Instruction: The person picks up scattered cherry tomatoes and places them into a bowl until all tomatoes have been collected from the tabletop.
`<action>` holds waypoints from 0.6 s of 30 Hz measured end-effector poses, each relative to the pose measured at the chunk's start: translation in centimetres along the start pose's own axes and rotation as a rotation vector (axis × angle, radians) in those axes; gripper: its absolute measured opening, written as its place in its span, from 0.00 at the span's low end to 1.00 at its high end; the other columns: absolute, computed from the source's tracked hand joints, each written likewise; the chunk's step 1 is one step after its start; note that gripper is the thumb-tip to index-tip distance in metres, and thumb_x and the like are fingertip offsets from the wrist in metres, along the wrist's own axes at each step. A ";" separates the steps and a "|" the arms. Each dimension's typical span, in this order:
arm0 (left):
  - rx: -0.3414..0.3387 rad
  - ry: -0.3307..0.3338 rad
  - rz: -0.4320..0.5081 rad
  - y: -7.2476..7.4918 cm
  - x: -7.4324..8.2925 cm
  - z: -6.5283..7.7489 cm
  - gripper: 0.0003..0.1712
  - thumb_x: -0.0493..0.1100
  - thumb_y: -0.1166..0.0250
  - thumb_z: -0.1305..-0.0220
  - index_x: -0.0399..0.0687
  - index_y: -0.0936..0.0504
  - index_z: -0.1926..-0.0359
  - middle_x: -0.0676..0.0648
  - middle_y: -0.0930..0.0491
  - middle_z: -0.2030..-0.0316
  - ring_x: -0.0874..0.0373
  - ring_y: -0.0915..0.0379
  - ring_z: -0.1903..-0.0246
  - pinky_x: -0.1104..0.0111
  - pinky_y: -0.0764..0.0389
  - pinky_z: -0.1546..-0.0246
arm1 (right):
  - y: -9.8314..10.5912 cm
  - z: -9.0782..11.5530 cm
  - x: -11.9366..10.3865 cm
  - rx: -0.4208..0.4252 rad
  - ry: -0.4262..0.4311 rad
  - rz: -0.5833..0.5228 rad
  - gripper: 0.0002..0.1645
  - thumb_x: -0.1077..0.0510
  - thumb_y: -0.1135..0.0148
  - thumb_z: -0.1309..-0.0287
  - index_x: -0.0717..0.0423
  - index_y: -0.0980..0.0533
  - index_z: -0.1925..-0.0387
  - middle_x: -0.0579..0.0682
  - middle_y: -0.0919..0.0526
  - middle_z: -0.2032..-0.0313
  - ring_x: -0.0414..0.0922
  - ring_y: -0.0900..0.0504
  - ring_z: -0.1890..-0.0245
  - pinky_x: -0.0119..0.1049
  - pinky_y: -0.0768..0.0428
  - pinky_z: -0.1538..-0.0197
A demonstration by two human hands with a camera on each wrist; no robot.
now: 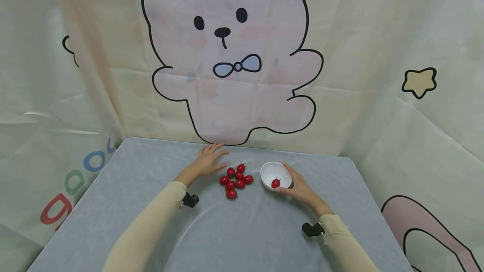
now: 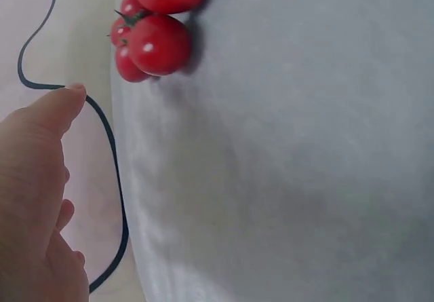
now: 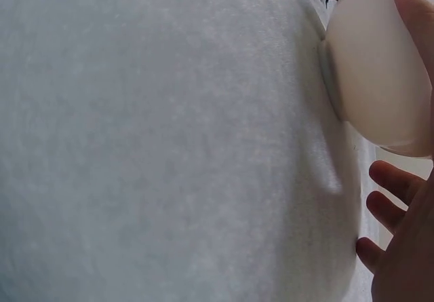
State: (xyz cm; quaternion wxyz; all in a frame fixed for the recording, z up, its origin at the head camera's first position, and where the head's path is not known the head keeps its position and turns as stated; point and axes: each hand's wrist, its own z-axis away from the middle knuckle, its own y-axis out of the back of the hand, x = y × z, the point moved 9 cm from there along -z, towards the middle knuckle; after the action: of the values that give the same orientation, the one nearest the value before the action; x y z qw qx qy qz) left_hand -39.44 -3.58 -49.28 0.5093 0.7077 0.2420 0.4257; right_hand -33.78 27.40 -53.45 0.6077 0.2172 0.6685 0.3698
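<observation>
Pinching the white bowl holding one tomato, the right hand shows in the head view; the left hand, fingers spread, is beside the other tomatoes on the table. Left wrist: thumb apart from these. Right wrist: three fingers off the bowl.

the left grip is splayed while the right grip curls

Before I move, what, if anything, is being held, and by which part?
The right hand holds the white bowl by its right side, near the rim; the left hand holds nothing.
</observation>
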 end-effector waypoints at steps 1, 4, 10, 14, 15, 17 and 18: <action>-0.003 0.002 -0.002 -0.1 -0.2 0.2 0.28 0.53 0.38 0.31 0.56 0.28 0.32 0.40 0.43 0.25 0.36 0.49 0.26 0.34 0.50 0.30 | 0.0 0.0 0.0 -0.002 -0.004 -0.004 0.65 0.38 0.26 0.52 0.49 0.53 0.22 0.60 0.44 0.24 0.64 0.43 0.27 0.68 0.41 0.30; -0.013 -0.006 -0.005 -0.3 -0.4 1.0 0.28 0.54 0.38 0.31 0.57 0.28 0.32 0.40 0.41 0.26 0.37 0.48 0.27 0.35 0.49 0.30 | 0.0 0.1 0.2 -0.001 -0.008 -0.010 0.65 0.38 0.26 0.52 0.47 0.53 0.22 0.59 0.44 0.24 0.63 0.43 0.27 0.68 0.41 0.30; -0.024 -0.062 -0.037 -1.2 -0.1 2.6 0.27 0.55 0.37 0.32 0.60 0.27 0.34 0.41 0.40 0.27 0.39 0.46 0.28 0.38 0.45 0.31 | 0.0 0.0 0.3 0.000 -0.007 0.000 0.64 0.36 0.26 0.52 0.44 0.53 0.22 0.60 0.44 0.25 0.64 0.42 0.28 0.68 0.41 0.31; -0.042 -0.093 -0.046 -2.0 0.2 3.2 0.27 0.58 0.38 0.32 0.62 0.26 0.35 0.43 0.39 0.27 0.40 0.45 0.28 0.37 0.44 0.31 | -0.3 -0.1 0.6 -0.011 -0.030 -0.004 0.65 0.35 0.27 0.53 0.43 0.54 0.22 0.59 0.44 0.24 0.63 0.43 0.27 0.69 0.41 0.30; -0.044 -0.104 -0.048 -2.1 0.3 3.4 0.26 0.58 0.38 0.32 0.62 0.25 0.35 0.43 0.38 0.27 0.40 0.45 0.28 0.37 0.44 0.31 | -0.3 -0.1 0.7 -0.013 -0.036 -0.003 0.65 0.35 0.27 0.53 0.43 0.54 0.22 0.59 0.44 0.24 0.63 0.43 0.27 0.69 0.41 0.30; -0.042 -0.125 -0.041 -2.3 0.5 3.6 0.26 0.58 0.38 0.33 0.61 0.24 0.36 0.42 0.37 0.28 0.39 0.44 0.28 0.36 0.44 0.32 | -0.4 -0.1 0.8 -0.013 -0.043 -0.007 0.65 0.35 0.27 0.53 0.43 0.54 0.22 0.59 0.44 0.25 0.63 0.43 0.27 0.69 0.41 0.31; -0.040 -0.135 -0.038 -2.3 0.6 3.7 0.25 0.58 0.37 0.33 0.61 0.23 0.37 0.42 0.36 0.28 0.39 0.44 0.29 0.36 0.43 0.32 | -0.4 -0.1 0.7 -0.012 -0.043 -0.003 0.65 0.35 0.27 0.53 0.43 0.54 0.22 0.59 0.44 0.25 0.63 0.43 0.27 0.69 0.41 0.31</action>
State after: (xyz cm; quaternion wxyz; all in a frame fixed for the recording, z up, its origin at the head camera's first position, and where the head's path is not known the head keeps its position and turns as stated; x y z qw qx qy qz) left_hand -35.74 -4.16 -51.63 0.5464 0.7198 0.2121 0.3719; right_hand -33.89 27.66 -54.25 0.6238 0.2202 0.6533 0.3681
